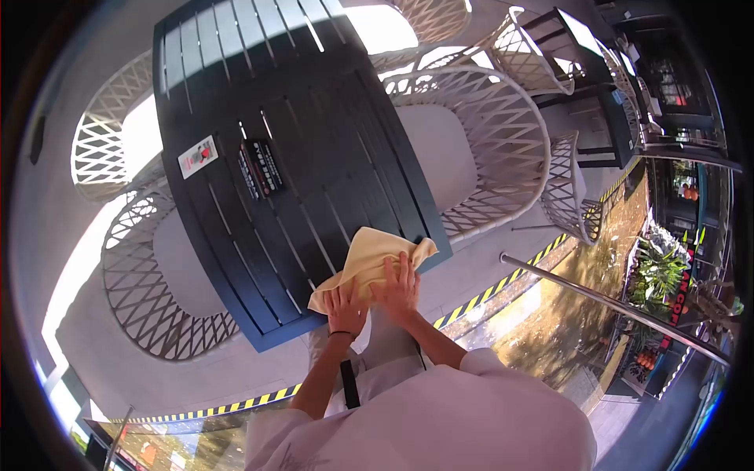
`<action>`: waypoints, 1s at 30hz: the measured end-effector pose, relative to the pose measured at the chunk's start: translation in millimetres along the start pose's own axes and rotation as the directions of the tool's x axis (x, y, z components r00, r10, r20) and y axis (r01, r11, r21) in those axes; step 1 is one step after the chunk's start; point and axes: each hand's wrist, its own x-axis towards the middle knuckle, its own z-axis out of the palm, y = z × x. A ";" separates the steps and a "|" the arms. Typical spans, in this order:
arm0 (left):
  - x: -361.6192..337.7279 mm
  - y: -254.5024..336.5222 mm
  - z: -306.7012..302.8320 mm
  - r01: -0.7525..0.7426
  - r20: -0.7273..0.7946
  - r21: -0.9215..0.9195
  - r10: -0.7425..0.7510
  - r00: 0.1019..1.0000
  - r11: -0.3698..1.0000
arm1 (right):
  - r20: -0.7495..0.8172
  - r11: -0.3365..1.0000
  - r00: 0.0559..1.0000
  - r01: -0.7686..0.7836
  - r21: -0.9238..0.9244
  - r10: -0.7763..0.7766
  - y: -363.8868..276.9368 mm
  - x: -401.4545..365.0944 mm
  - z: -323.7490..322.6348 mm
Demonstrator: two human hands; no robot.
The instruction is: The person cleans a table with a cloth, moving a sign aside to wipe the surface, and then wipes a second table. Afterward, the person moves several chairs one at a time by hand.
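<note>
A pale yellow cloth [367, 257] lies bunched over the near end of a dark slatted table [314, 188]. My left hand [346, 308] presses on the cloth's left part, with its fingers curled over the fabric and a dark band at the wrist. Just to the right, my right hand [397, 292] grips the cloth with its fingers bent into the folds. A corner of the cloth sticks out beyond the right hand, close to the table's corner. The fabric under both palms is hidden.
On the table lie a dark box with white lettering [261, 169] and a white card with red print [197, 157]. Woven chairs [503, 149] line both sides. A metal rail [613, 302] and yellow-black floor tape [479, 298] run at the right.
</note>
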 end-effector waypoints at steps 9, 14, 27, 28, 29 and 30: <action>149.3 62.8 11.5 0.212 -0.390 0.104 -0.156 0.908 0.972 | -0.231 0.994 0.969 0.099 0.048 -0.086 38.6 118.3 -2.5; 218.3 61.3 -27.1 0.260 -0.384 0.189 -0.172 0.907 0.947 | -0.168 0.977 0.965 0.210 0.045 -0.200 28.8 199.4 -22.3; 457.6 -16.8 -131.2 0.368 -0.610 0.234 -0.159 0.776 0.900 | -0.355 0.901 0.842 0.434 -0.001 -0.406 -64.7 472.8 -40.8; 470.9 -23.0 -138.0 0.371 -0.624 0.232 -0.154 0.766 0.899 | -0.377 0.893 0.826 0.450 -0.004 -0.418 -72.0 488.8 -38.7; 484.3 -30.5 -142.4 0.348 -0.663 0.203 -0.133 0.736 0.915 | -0.401 0.885 0.808 0.466 -0.010 -0.431 -78.4 503.9 -36.0; 496.4 -37.1 -146.7 0.344 -0.676 0.201 -0.125 0.726 0.917 | -0.425 0.877 0.790 0.481 -0.018 -0.442 -82.9 516.6 -33.4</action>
